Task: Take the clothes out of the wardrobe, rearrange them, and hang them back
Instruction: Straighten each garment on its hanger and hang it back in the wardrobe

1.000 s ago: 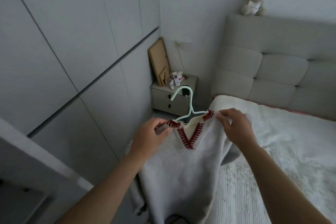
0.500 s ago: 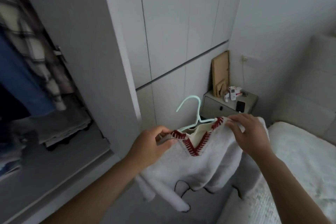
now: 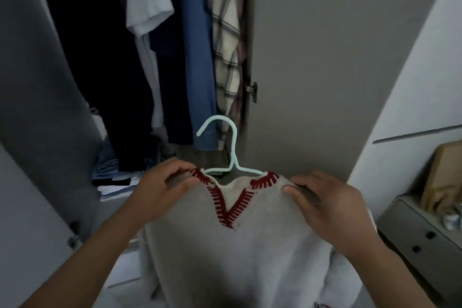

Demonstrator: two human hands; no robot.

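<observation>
A grey sweater (image 3: 250,252) with a red-stitched V-neck hangs on a pale green hanger (image 3: 232,155), whose hook points up and left. My left hand (image 3: 162,187) pinches the sweater's left shoulder at the collar. My right hand (image 3: 325,205) grips the right shoulder. Both hold the sweater up in front of the open wardrobe (image 3: 300,57). Inside hang dark garments (image 3: 100,70), a white T-shirt (image 3: 147,2), a blue shirt (image 3: 197,57) and a plaid shirt (image 3: 225,45).
The open wardrobe door (image 3: 27,132) stands at the left. Folded clothes (image 3: 112,175) lie on the wardrobe floor. A grey nightstand (image 3: 422,237) with a brown paper bag (image 3: 442,177) sits at the right, below the closed wardrobe panels (image 3: 412,82).
My view has swung left from the bed and nightstand to the open wardrobe. Both hands kept their hold on the sweater and carried it toward the hanging clothes.
</observation>
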